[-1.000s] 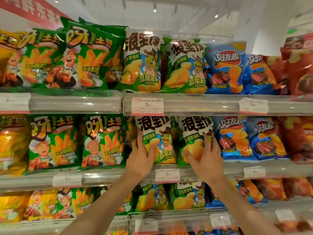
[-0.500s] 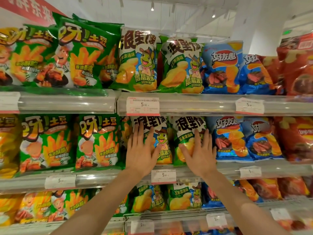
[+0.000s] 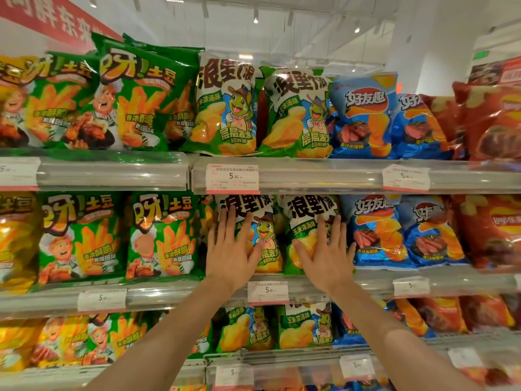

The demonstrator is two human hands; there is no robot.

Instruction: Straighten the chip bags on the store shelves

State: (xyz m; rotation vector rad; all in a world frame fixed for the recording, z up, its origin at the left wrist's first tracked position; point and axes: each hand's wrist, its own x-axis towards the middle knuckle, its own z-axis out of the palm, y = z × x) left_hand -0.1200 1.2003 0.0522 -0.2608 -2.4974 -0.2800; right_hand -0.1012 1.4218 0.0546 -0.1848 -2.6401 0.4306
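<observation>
Bright, even indoor illumination from ceiling spotlights [image 3: 255, 20] and a lit white ceiling. Specular glare streaks the glossy chip bags [image 3: 225, 103] on the top shelf and the clear plastic shelf rails [image 3: 112, 172]. Shadows are soft and faint, deepest under the shelf edges. Wide-angle distortion bows the shelf lines and stretches the bags toward the left and right margins. The centre is fairly sharp; the price labels [image 3: 232, 178] show small print only partly legible, and the corners and lowest shelf are blurred.
</observation>
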